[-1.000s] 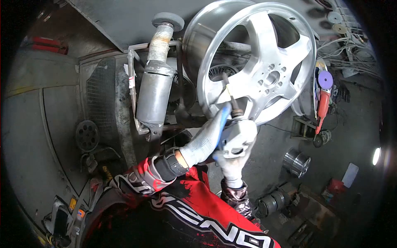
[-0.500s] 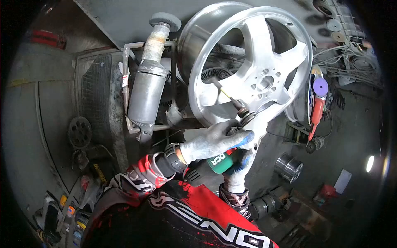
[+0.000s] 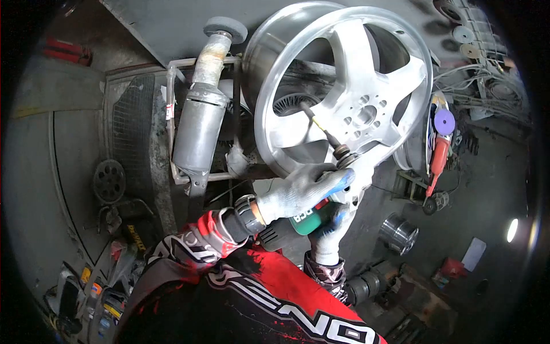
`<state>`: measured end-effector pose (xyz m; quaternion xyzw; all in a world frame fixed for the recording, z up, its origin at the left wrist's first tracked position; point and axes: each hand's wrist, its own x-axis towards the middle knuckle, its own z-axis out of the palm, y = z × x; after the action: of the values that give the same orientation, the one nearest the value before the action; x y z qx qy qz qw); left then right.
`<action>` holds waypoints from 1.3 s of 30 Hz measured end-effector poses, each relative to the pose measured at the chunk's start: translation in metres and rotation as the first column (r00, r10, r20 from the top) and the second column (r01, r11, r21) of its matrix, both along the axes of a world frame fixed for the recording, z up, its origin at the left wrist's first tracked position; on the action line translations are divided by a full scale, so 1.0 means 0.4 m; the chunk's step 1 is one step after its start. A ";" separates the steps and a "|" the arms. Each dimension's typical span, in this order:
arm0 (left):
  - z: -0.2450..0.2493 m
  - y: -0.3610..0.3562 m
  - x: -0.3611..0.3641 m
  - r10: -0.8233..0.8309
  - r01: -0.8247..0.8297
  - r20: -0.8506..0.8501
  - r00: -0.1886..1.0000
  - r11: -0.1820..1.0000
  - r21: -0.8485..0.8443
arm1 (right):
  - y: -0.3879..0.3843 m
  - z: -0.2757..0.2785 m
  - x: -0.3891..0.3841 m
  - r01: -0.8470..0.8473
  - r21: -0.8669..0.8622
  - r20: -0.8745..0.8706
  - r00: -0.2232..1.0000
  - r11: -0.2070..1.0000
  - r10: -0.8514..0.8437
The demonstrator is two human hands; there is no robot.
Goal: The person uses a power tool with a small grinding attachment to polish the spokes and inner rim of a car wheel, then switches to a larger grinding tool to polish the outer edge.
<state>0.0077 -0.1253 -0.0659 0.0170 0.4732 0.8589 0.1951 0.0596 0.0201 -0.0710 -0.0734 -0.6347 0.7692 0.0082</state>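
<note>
A green DCA power tool [image 3: 309, 222] is in both gloved hands. My left hand [image 3: 301, 192], with a watch at its wrist, is closed around the tool's front, by the chuck. Lower down, my right hand [image 3: 335, 232] is wrapped round the tool's green body, its fingers partly hidden. From the chuck [image 3: 344, 155] a thin shaft with a small dark tip [image 3: 306, 107] reaches over a spoke of the silver five-spoke wheel [image 3: 354, 74]. Whether the tip touches the spoke is hard to tell.
Left of the wheel, a grey cylindrical motor [image 3: 199, 135] with a round abrasive wheel [image 3: 225, 28] stands in a metal frame. A red grinder with a purple disc [image 3: 444, 121] hangs at the right. Another rim [image 3: 399, 233] lies below it. Tools and bottles [image 3: 94, 298] crowd the lower left.
The shaft and its tip have shifted slightly right and up relative to the wheel. My left hand has moved a little to the right with the tool.
</note>
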 end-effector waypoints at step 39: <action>0.002 0.071 -0.019 -0.047 0.004 -0.152 0.987 0.961 -0.275 | 0.049 0.019 -0.009 -0.037 -0.126 0.027 0.999 0.991 0.041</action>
<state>0.0001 -0.0968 -0.0652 0.0635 0.6009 0.7787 0.1688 0.0558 0.0397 -0.0634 -0.0726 -0.5864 0.8065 -0.0206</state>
